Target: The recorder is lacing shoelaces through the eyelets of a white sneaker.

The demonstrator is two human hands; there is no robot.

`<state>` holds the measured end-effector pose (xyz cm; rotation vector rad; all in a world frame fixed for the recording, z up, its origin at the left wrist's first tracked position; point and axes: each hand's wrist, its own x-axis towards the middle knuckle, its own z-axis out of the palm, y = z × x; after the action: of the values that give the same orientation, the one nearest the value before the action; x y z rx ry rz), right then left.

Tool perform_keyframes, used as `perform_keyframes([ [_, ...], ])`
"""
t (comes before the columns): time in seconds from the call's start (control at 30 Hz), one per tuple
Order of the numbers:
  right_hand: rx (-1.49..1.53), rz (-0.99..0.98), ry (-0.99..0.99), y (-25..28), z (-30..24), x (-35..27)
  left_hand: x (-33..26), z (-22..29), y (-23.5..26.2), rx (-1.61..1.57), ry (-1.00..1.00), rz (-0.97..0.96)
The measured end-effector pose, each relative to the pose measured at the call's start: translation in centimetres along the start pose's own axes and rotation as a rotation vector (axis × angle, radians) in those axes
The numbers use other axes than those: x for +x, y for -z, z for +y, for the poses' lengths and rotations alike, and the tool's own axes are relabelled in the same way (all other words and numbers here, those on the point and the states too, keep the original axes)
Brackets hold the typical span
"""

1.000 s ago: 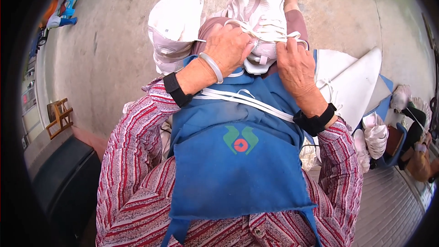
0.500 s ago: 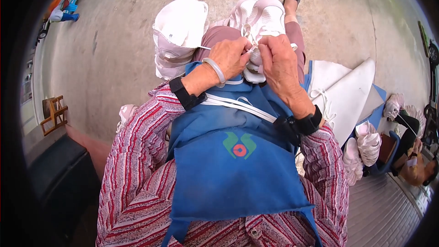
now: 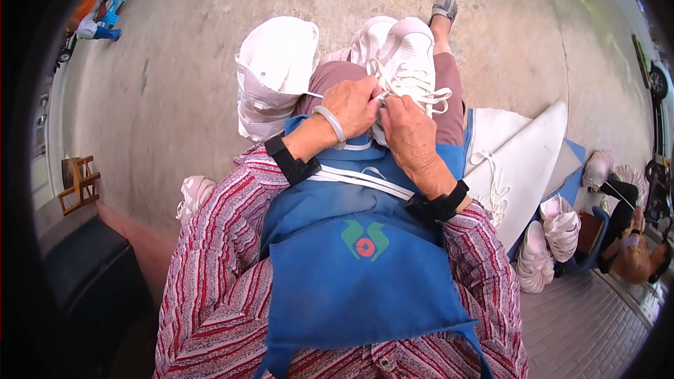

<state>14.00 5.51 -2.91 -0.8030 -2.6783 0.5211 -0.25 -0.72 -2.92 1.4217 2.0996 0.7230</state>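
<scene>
Both hands are pinching the white shoelace (image 3: 414, 91) of a white sneaker (image 3: 407, 56) lying toe-away on the lap, left hand (image 3: 351, 107) and right hand (image 3: 407, 133) fingers closed at its near end.

Green-and-red round emblem (image 3: 364, 240) on blue apron (image 3: 365, 288) chest; no packages, screens.

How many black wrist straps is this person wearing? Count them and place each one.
2. One black strap wraps the wrist of the left hand, which pinches a shoelace, behind a pale bangle; the second strap wraps the right wrist. None looks hidden.
</scene>
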Motion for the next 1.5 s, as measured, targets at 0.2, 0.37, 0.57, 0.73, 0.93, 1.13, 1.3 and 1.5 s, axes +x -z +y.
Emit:
perform_keyframes([
  [0.2, 0.050, -0.030, -0.027, 0.9, 0.1, 0.1, 0.5, 0.3, -0.2, -0.142, -0.037, 0.001],
  [0.37, 0.119, 0.155, -0.055, 5.0, 2.8, -0.4, 2.9, -0.5, -0.4, -0.333, -0.141, 0.047],
  [0.57, 0.170, 0.181, -0.136, 2.7, 6.5, 2.7, 1.9, 0.7, 3.2, -0.226, 0.291, -0.115],
  [0.73, 0.340, 0.007, -0.289, 3.1, 8.9, 2.6, -2.6, -2.4, 4.8, -0.187, 0.045, 0.255],
  [0.93, 0.364, -0.090, -0.334, 2.0, 9.7, 3.4, -5.8, -8.3, 7.1, 0.292, -0.121, 0.322],
  [1.13, 0.632, -0.109, -0.394, 0.5, 9.4, 3.1, -6.2, -7.2, 6.9, 0.607, -0.077, 0.017],
  [1.3, 0.917, -0.006, -0.571, 2.6, 7.5, 1.3, -5.0, -6.6, 5.9, 0.435, -0.188, 0.094],
  [1.5, 1.529, -0.248, -0.673, 3.6, 6.5, 0.1, -4.4, -2.8, 6.3, -0.019, 0.200, -0.046],
])
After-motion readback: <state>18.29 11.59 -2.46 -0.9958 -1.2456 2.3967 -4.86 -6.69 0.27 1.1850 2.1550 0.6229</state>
